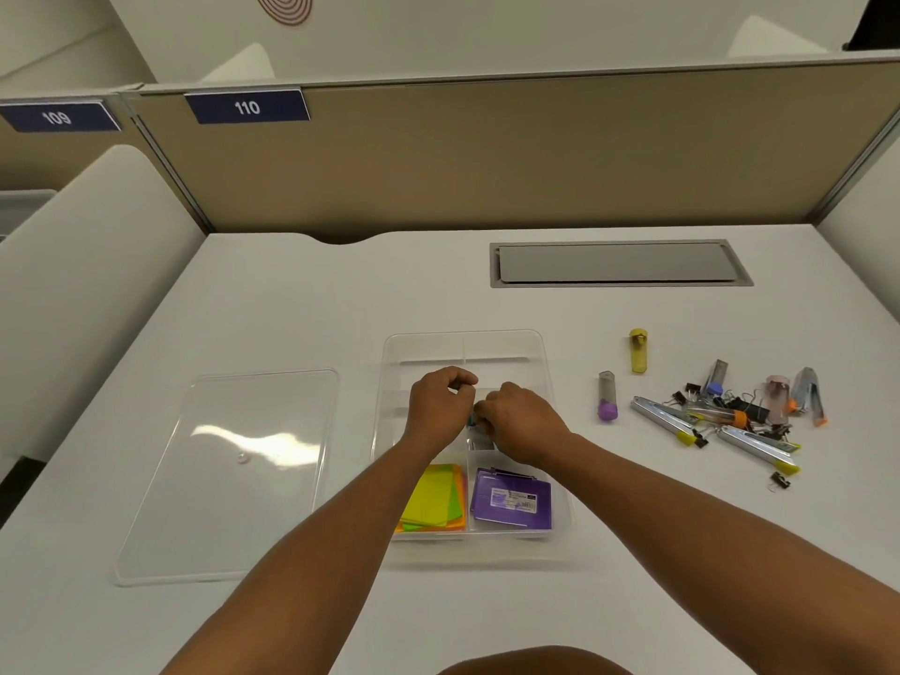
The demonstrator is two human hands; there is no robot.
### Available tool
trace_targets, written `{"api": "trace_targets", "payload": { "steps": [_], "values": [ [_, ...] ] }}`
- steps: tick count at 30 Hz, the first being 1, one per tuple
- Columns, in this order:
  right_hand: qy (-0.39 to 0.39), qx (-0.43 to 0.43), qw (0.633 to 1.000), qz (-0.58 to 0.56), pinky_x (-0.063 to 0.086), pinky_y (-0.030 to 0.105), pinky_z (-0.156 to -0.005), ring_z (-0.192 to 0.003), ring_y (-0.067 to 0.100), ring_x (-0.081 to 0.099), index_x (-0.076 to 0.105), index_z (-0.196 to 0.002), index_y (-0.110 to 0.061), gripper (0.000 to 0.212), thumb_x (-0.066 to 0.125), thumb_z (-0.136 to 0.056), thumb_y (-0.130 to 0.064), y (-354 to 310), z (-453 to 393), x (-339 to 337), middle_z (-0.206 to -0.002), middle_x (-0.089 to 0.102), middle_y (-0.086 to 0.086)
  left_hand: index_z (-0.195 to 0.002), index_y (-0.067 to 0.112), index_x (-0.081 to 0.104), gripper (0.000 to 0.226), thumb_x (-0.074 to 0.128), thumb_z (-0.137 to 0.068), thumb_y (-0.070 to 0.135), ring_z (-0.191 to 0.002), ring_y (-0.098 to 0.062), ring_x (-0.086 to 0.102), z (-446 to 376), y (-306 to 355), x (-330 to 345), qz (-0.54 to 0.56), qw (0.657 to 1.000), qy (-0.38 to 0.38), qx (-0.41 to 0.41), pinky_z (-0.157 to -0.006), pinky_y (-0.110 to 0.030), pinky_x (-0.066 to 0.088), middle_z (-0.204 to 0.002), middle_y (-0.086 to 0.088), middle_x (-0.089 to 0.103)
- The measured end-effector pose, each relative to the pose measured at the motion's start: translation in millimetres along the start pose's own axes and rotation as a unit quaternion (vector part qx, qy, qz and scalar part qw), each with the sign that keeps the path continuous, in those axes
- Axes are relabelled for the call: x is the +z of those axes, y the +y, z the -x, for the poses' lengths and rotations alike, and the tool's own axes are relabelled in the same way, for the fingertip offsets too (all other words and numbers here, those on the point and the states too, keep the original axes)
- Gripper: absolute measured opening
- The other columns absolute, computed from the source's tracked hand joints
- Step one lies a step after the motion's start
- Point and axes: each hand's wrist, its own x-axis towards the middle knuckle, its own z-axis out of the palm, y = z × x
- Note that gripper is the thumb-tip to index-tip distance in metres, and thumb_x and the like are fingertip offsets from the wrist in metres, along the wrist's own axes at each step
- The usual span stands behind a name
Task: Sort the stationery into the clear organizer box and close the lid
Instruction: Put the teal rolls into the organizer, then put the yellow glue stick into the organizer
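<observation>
Purple case point(511, 500) and sticky notes point(433, 501) lie filed just behind both hands, left hand point(438, 406) curled, its hold unclear, right hand point(516, 421) pinching a small item point(471, 421) over the organizer box point(545, 362), likely seating it.

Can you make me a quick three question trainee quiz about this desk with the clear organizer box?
1. True or false: the flat clear plastic lid is on the clear plastic organizer box.
2. Which near compartment holds the purple plastic case: A left, B right?
3. Fill in: the loose pile of black binder clips lies to the box's ____.

Key: 1 false, it lies left of the box. 2 B. 3 right.
</observation>
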Motion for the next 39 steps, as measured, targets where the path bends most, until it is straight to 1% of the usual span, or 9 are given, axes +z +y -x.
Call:
{"api": "trace_targets", "payload": {
  "steps": [3,6,12,17,20,28,31,34,39],
  "values": [
    [-0.016,0.042,0.998,-0.051,0.049,0.031,-0.075,-0.091,0.021,0.059,0.068,-0.114,-0.019,0.023,0.053,-0.098,-0.025,6,1,3,-0.106,0.071,0.007,-0.093,0.027,0.071,0.016,0.060,-0.089,0.015,-0.086,-0.013,0.068,0,-2,-3,-0.001,1.000,0.000,-0.002,-0.083,-0.029,0.055,-0.089,0.013,0.067],
    [0.026,0.055,0.994,-0.093,0.050,0.032,-0.074,-0.091,0.020,0.059,0.069,-0.112,-0.019,0.025,0.049,-0.098,-0.025,15,2,-2,-0.105,0.072,0.004,-0.092,0.028,0.069,0.017,0.060,-0.089,0.015,-0.087,-0.013,0.068,-1,-1,-1,-0.001,1.000,-0.002,-0.001,-0.084,-0.030,0.056,-0.089,0.013,0.067],
    [0.115,0.120,0.969,-0.185,0.046,0.023,-0.073,-0.078,0.006,0.056,0.070,-0.109,-0.021,0.021,0.056,-0.094,-0.028,33,13,-19,-0.098,0.071,-0.004,-0.099,0.025,0.070,0.016,0.060,-0.090,0.015,-0.084,-0.006,0.062,-1,14,23,0.005,1.000,-0.017,0.008,-0.077,-0.020,0.051,-0.093,0.010,0.067],
    [0.158,0.186,0.948,-0.205,0.037,0.012,-0.071,-0.075,0.003,0.056,0.070,-0.105,-0.023,0.019,0.056,-0.094,-0.029,58,40,-29,-0.095,0.071,-0.009,-0.115,0.024,0.063,0.024,0.056,-0.093,0.019,-0.083,-0.015,0.068,1,38,52,0.032,0.998,-0.043,0.014,-0.069,-0.019,0.052,-0.094,0.003,0.068],
    [0.173,0.231,0.935,-0.208,0.046,0.023,-0.074,-0.074,0.005,0.057,0.070,-0.101,-0.023,0.016,0.057,-0.092,-0.028,78,61,-33,-0.090,0.070,-0.010,-0.119,0.024,0.062,0.026,0.054,-0.094,0.022,-0.083,-0.014,0.067,3,55,73,0.018,0.997,-0.064,0.037,-0.070,-0.017,0.050,-0.101,0.004,0.067],
    [0.157,0.320,0.908,-0.218,0.049,0.030,-0.073,-0.083,0.014,0.062,0.070,-0.101,-0.018,0.019,0.056,-0.089,-0.021,132,101,-37,-0.092,0.070,-0.003,-0.120,0.017,0.063,0.027,0.054,-0.095,0.018,-0.097,-0.016,0.065,6,96,123,-0.037,0.991,-0.102,0.082,-0.084,-0.023,0.052,-0.116,0.000,0.067],
    [0.150,0.327,0.907,-0.221,0.050,0.032,-0.074,-0.084,0.015,0.063,0.069,-0.105,-0.018,0.021,0.055,-0.089,-0.023,151,105,-39,-0.094,0.069,-0.002,-0.122,0.014,0.062,0.032,0.061,-0.090,0.019,-0.105,-0.019,0.062,2,101,139,-0.098,0.980,-0.154,0.074,-0.085,-0.024,0.048,-0.118,-0.002,0.065],
    [0.145,0.329,0.907,-0.220,0.049,0.031,-0.075,-0.087,0.016,0.063,0.067,-0.108,-0.019,0.023,0.054,-0.090,-0.024,169,105,-41,-0.096,0.068,-0.003,-0.131,0.014,0.056,0.052,0.071,-0.081,0.025,-0.111,-0.023,0.057,-4,99,154,-0.180,0.960,-0.211,0.049,-0.082,-0.025,0.040,-0.125,-0.006,0.060],
    [0.077,0.307,0.930,-0.189,0.042,0.030,-0.079,-0.098,0.022,0.061,0.057,-0.129,-0.017,0.039,0.055,-0.092,-0.027,196,94,-36,-0.117,0.060,0.007,-0.135,0.016,0.047,0.062,0.067,-0.083,0.042,-0.112,-0.028,0.057,-8,95,179,-0.235,0.953,-0.192,0.018,-0.085,-0.032,0.044,-0.128,-0.010,0.055]
  ]
}}
